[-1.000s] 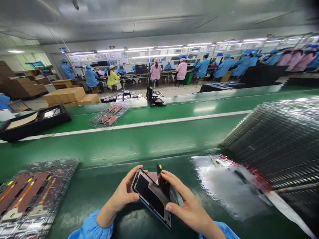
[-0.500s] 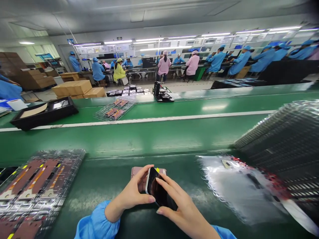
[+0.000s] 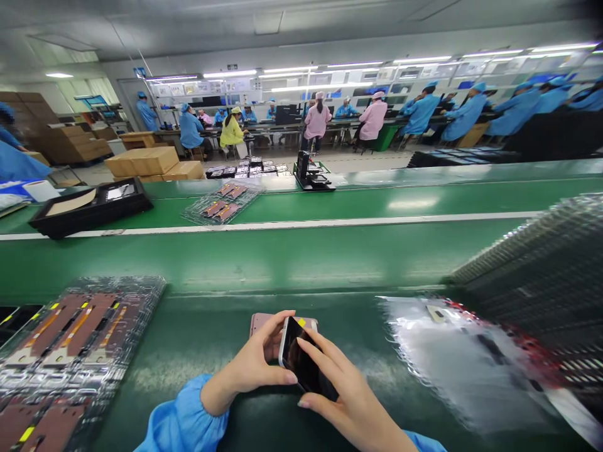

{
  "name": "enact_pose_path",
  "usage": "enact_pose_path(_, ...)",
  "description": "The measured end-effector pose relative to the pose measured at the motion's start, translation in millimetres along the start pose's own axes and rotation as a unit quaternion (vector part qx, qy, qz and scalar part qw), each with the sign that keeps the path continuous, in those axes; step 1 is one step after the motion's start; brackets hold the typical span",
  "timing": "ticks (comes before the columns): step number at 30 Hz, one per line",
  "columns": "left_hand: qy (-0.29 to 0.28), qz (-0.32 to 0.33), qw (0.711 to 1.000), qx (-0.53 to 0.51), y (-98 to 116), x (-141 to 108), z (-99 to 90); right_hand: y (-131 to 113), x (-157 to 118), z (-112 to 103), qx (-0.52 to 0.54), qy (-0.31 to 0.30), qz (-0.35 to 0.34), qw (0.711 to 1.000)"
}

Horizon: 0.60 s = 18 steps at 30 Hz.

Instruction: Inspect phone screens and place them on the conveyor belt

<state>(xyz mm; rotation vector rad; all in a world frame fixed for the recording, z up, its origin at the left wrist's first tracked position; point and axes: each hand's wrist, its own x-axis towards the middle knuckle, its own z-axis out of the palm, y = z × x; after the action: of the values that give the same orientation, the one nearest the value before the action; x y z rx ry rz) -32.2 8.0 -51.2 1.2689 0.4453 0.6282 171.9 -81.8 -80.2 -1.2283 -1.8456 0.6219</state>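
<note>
Both my hands grip a smartphone (image 3: 304, 358) with dark glass and a pale metal edge, tilted above the green bench. My left hand (image 3: 249, 358) holds its left edge, and my right hand (image 3: 346, 392) presses its face with the fingertips. Behind it, partly hidden, lies a flat pink phone part (image 3: 264, 323) with a small yellow tag. To the left sits a plastic tray of brown flexible strips with yellow tabs (image 3: 80, 333). A clear plastic bag (image 3: 452, 358) lies to the right.
A stack of black trays (image 3: 532, 276) rises at the right edge. Beyond a white-edged green conveyor belt (image 3: 282, 257) stand a black tray (image 3: 89, 207) and a clear parts tray (image 3: 221, 202). Cardboard boxes (image 3: 146, 162) and workers in smocks lie further off.
The phone has turned since a second ago, its blue-edged side and dark yellow-tagged flap no longer showing. The view has shifted slightly, while the hands have barely moved in the last half second.
</note>
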Motion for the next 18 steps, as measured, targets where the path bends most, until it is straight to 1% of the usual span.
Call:
enact_pose_path(10, -0.001, 0.003, 1.000, 0.023, 0.0, -1.0, 0.7, -2.6, 0.5, 0.8, -0.036, 0.006, -0.037, 0.999)
enact_pose_path(13, -0.001, 0.004, 1.000, 0.028, -0.7, -0.9, 0.1, -1.2, 0.1, 1.6, -0.059, 0.010, -0.053, 0.997)
enact_pose_path(18, -0.008, 0.014, 1.000, 0.023, 0.4, -1.1, 1.4, -2.3, 0.5, 1.8, -0.116, 0.034, -0.091, 0.988)
